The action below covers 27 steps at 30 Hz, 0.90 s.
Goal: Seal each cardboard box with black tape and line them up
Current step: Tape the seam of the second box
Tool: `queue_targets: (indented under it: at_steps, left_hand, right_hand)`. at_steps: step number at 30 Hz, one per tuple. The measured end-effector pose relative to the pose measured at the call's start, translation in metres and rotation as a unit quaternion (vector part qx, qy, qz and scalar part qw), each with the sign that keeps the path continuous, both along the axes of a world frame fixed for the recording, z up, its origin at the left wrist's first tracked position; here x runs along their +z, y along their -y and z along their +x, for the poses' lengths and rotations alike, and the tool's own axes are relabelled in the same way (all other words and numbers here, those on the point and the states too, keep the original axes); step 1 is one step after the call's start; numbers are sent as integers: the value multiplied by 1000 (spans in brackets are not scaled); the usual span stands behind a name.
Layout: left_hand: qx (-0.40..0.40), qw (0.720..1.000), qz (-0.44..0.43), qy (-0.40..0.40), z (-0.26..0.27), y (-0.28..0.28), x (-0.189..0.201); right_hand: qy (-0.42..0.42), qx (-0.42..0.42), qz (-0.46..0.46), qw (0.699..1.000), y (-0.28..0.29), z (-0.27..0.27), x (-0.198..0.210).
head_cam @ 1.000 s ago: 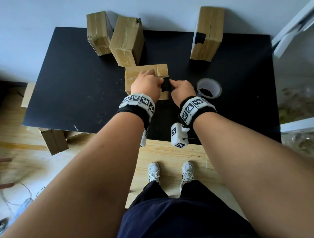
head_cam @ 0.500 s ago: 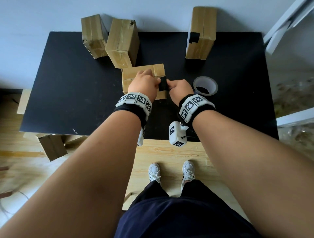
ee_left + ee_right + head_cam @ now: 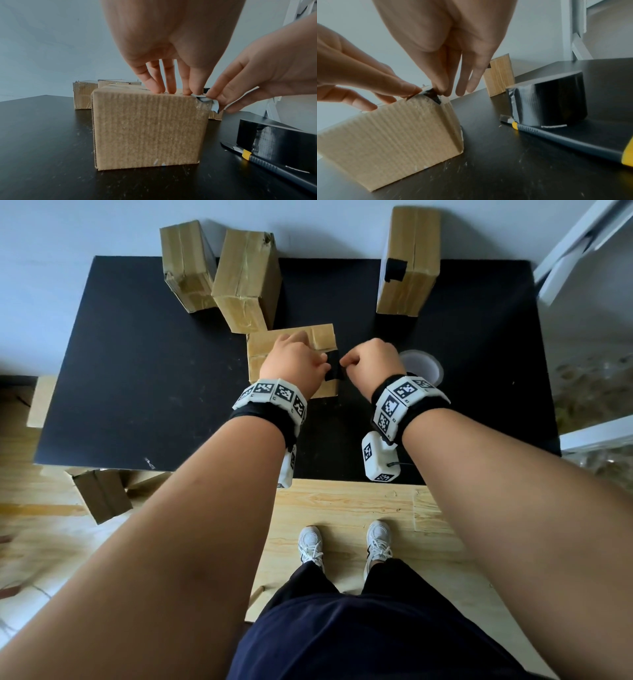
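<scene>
A cardboard box (image 3: 260, 361) stands mid-table. My left hand (image 3: 294, 361) lies on its top, straight fingers (image 3: 169, 86) pressing down near the right edge. My right hand (image 3: 349, 361) pinches the free end of a black tape strip (image 3: 334, 369) that runs over the box's top right edge. In the right wrist view the strip (image 3: 434, 96) is creased at the box (image 3: 393, 132) corner, between my right hand (image 3: 440, 90) and a left fingertip. The tape roll (image 3: 423, 368) lies just right of my right hand.
A utility knife (image 3: 565, 138) with a yellow tip lies against the tape roll (image 3: 553, 100). Two boxes (image 3: 186, 265) (image 3: 245, 278) stand at the back left. A box with black tape (image 3: 407, 261) stands at the back right. Another box (image 3: 101, 494) sits on the floor, left.
My right hand has drawn slightly to the right, so the hands are a little further apart and more of the black strip shows. The left hand stays on the box.
</scene>
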State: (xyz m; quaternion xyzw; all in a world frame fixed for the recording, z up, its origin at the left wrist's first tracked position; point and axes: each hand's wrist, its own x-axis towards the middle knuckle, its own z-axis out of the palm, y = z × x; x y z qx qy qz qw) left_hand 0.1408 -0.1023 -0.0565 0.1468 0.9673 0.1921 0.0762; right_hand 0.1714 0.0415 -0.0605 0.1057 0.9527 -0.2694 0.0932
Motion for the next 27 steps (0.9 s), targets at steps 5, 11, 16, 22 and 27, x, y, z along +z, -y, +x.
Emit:
queue_targets:
  at_steps: [5,11,16,22,27]
  left_hand:
    - [10,1000,7,2,-2,-1,0]
    - [2,1000,7,8,-2,-2,3]
    - [-1,1000,6,15,-1,-3,7]
    - [-7,1000,-15,19,1,-5,10]
    - [-5,1000,-27,-3,3,-7,8]
  right_hand:
    - [5,54,54,997,-1,-8,3]
    - [76,115,129,982,5,-24,-1]
    - [110,127,169,971,5,-29,-5]
    - [158,109,141,971,6,-29,0]
    - [136,78,109,982,2,-26,1]
